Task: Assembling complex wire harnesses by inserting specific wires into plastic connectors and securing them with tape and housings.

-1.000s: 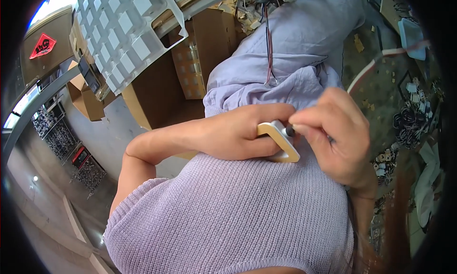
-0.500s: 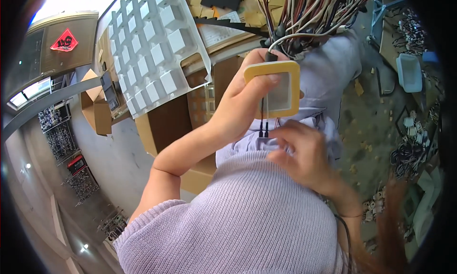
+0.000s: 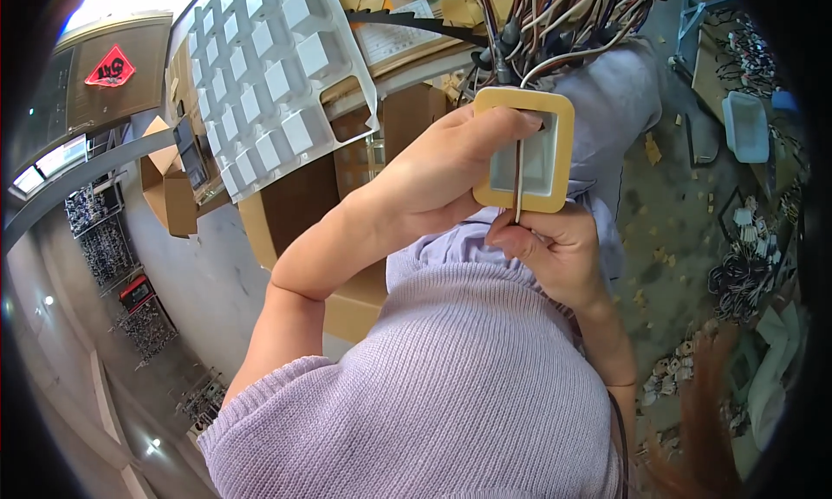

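My left hand (image 3: 459,152) grips a small rectangular housing (image 3: 565,156) with rounded corners, a tan-yellow rim and a pale grey recessed middle. Its thumb presses into the recess near the top. A thin cable (image 3: 519,182) crosses the recess and runs down past the lower rim. Just below the housing, my right hand (image 3: 559,247) is closed, thumb against fingers, on the cable's lower end. The tips of the cable are hidden in that hand. At the top edge of the housing a pale cable (image 3: 555,58) leads up toward a cable bundle.
A thick bundle of cables (image 3: 568,18) lies beyond my hands. On the left, a white moulded tray (image 3: 347,109) with square blocks leans over an open cardboard box (image 3: 299,208). A pale blue bin (image 3: 747,126) and heaps of cabled parts (image 3: 745,269) stand at right.
The housing has moved right and turned slightly, with my left thumb farther into its recess. My right hand has closed on the cable below it; the black connectors there are now hidden.
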The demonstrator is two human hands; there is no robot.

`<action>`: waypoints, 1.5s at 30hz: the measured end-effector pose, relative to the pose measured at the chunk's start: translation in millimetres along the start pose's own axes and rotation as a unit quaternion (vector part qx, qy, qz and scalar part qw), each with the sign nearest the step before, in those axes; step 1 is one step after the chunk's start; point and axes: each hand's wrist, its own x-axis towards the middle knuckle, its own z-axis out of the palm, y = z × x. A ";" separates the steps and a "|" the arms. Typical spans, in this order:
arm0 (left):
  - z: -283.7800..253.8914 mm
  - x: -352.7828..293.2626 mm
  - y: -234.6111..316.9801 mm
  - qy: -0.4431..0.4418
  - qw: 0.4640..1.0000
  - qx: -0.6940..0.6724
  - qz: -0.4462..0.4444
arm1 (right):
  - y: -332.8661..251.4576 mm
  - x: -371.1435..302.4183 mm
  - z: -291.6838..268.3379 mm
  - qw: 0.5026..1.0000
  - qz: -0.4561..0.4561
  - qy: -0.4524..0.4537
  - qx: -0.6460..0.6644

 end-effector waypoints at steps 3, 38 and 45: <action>-2.0 0.5 -3.1 -0.004 1.000 0.001 0.006 | 1.5 0.2 -0.4 0.998 -0.038 -0.002 -0.049; -25.1 -69.0 46.8 0.159 0.541 0.324 0.760 | -103.4 102.7 -97.8 0.815 -0.331 0.403 -0.253; -53.8 -109.6 77.0 0.172 0.635 0.083 0.748 | -102.9 183.5 -187.1 0.816 -0.354 0.340 -0.305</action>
